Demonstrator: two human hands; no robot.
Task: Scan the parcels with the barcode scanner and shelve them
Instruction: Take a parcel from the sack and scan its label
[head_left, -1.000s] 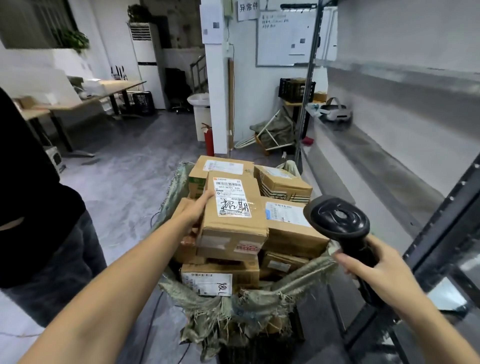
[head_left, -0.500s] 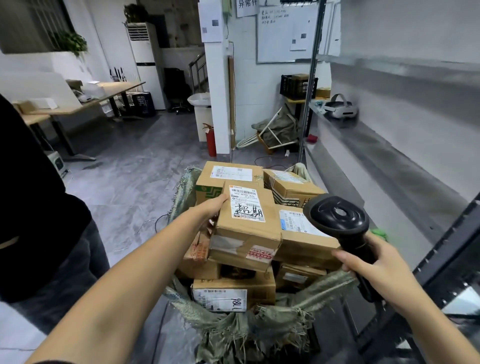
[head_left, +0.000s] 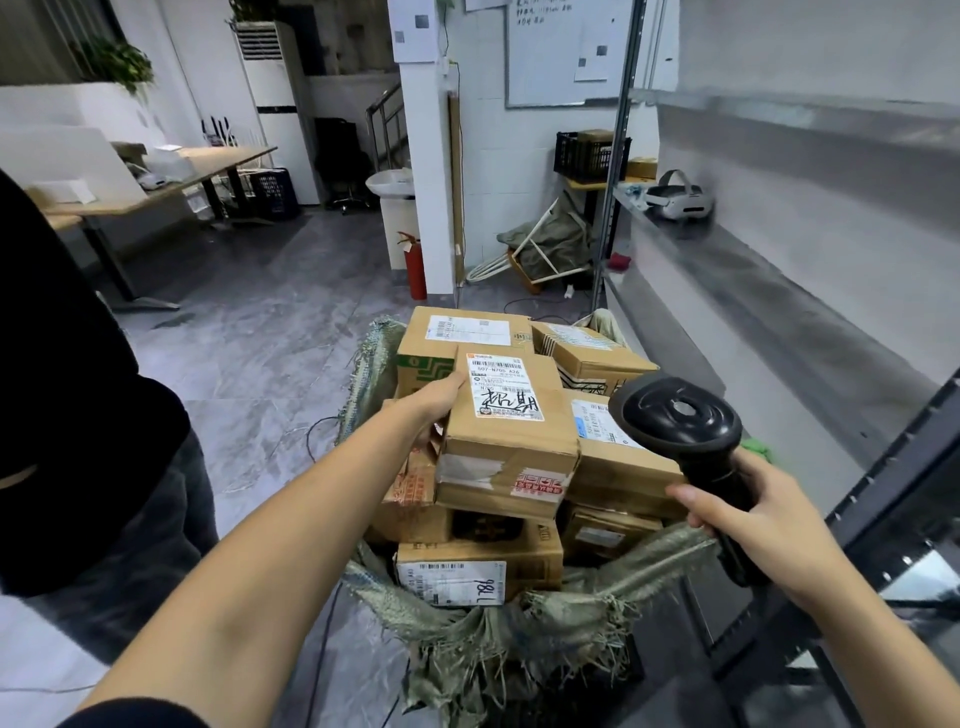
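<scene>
A left hand (head_left: 439, 397) grips the left edge of a cardboard parcel (head_left: 511, 436), thumb on its top face beside the shipping label (head_left: 503, 383) and the remaining fingers hidden beneath, while the right hand (head_left: 756, 512) wraps around the handle of a black barcode scanner (head_left: 675, 415), its head just right of the parcel and not clearly aimed at the label. The parcel sits atop a pile of boxes (head_left: 597, 358) heaped in a frayed green woven sack (head_left: 498, 618), its near end tilted slightly toward the camera; whether it has left the stack cannot be told. The label faces up, with handwritten marks across its lower half.

The carton looks stiff and modest in weight, judging by the one-handed hold, though its taped front seam is ragged and a red sticker there may warn of fragile contents; a firmer hold would take it under the base rather than by one edge. Right of the parcel runs a grey metal shelf (head_left: 779, 291), a white headset (head_left: 678, 200) at its far end. Left of the parcel, a person in dark clothing (head_left: 78, 415) stands on the tiled floor.
</scene>
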